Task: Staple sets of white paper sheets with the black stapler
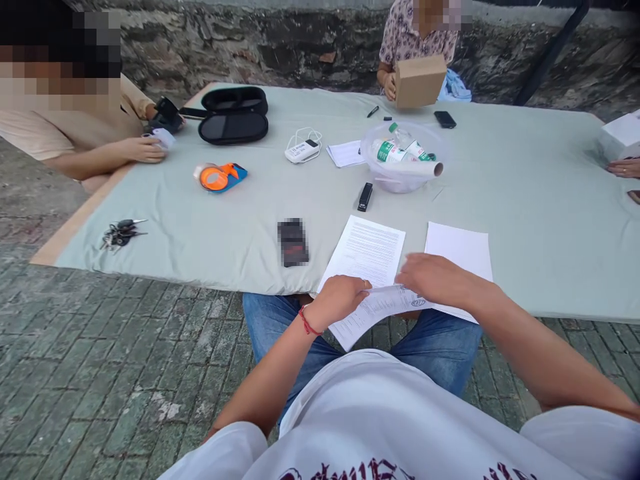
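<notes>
Keeping a curved white printed paper sheet (385, 304) level and uncreased

At lower centre of the frame, your bare left hand (343, 298) is pinching the sheet's upper edge, thumb on top, while the paper is bowing over your blue denim jeans (443, 347). Your bare right hand (434, 275) is covering its right end; the fingertips are blurring, so I cannot tell whether they are gripping. Just above, a flat white page of dense print (373, 240) is lying on the pale green tablecloth (525, 200); right of centre, plain white rectangular paper (457, 247) is showing past your right wrist. You are probably working best when keeping pressure light and even, corners aligning, nothing snagging
</notes>
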The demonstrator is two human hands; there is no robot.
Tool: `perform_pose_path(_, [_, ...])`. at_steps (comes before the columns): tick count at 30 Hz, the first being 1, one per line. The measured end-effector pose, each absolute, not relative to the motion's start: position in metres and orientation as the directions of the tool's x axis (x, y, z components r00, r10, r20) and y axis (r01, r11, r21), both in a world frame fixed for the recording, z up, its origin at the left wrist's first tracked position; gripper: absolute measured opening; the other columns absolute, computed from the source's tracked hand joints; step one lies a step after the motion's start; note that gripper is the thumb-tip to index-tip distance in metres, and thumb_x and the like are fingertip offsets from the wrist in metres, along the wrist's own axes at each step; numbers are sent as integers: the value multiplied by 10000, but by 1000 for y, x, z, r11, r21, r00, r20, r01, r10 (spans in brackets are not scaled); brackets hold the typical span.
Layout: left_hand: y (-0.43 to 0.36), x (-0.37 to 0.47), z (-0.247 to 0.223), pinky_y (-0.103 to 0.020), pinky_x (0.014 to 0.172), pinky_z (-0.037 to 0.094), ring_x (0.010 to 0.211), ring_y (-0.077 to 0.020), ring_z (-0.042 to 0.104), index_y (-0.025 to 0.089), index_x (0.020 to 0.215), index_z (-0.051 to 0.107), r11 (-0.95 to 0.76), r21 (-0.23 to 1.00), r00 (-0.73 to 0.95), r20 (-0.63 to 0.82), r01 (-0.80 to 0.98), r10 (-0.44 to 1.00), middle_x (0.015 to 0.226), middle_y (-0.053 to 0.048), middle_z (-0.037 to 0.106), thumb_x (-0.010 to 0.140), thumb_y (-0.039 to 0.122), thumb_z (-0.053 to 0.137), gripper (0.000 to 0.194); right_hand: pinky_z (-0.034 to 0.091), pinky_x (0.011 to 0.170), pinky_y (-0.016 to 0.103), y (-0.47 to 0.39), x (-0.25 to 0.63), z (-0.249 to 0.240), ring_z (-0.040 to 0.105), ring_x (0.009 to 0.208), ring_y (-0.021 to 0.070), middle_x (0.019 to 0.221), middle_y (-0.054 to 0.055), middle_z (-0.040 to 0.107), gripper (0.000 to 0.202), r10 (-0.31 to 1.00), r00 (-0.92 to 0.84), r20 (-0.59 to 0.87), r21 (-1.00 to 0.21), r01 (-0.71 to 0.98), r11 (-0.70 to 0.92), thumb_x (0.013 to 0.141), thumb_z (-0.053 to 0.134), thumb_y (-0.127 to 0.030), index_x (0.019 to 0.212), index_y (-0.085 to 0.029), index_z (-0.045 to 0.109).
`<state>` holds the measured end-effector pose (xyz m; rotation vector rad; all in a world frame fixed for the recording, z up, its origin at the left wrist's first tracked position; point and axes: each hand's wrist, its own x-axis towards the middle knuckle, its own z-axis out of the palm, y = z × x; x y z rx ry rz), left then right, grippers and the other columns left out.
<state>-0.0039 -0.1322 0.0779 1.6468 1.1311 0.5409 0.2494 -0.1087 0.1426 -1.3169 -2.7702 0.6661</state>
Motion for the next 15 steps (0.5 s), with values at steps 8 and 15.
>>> perform_pose_path(8, [-116, -19, 92, -322, 916, 460, 1011, -252, 621, 208, 1074, 661, 31, 953, -67, -11, 302, 998, 1057, -80, 707, 894, 473, 577, 331, 494, 633, 347, -177, 356, 99, 663, 726, 245, 764, 6, 736, 293, 922, -41, -386, -659, 711, -244, 859, 562, -522, 873, -279, 725])
perform_pose_path(15, [-118, -39, 17, -435, 1003, 412, 1176, -350, 540, 136, 1191, 591, 113, 572, -37, -143, 812, 989, 1201, -195, 603, 853, 321, 593, 386, 570, 704, 375, -217, 299, 4, 716, 793, 267, 894, 74, 772, 436, 785, 162, -598, -800, -182, -572, 661, 807, -434, 1000, -173, 722])
